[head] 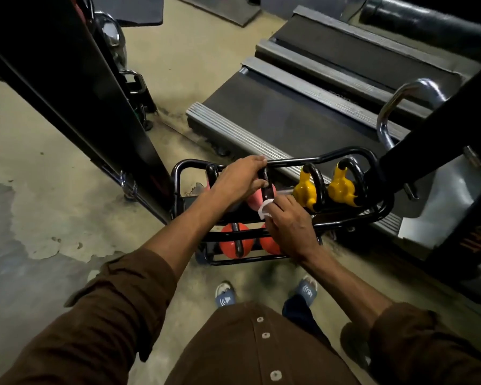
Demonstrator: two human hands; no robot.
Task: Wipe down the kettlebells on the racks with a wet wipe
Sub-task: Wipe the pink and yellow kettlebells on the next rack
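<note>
A low black tube rack (383,187) stands on the floor in front of me. On its upper tier a pink kettlebell (257,200) sits under my hands. My left hand (240,179) grips its black handle from above. My right hand (286,220) holds a white wet wipe (263,211) against the pink body just below the handle. To the right on the same tier stand two yellow kettlebells (306,190) with black handles. On the lower tier are two orange kettlebells (231,244), the right one mostly hidden by my right hand.
A treadmill deck (303,107) lies right behind the rack, with a chrome handrail (395,107) at the right. A slanted black machine frame (75,93) rises at the left. Worn concrete floor (53,204) spreads left. My sandalled feet (225,297) stand just before the rack.
</note>
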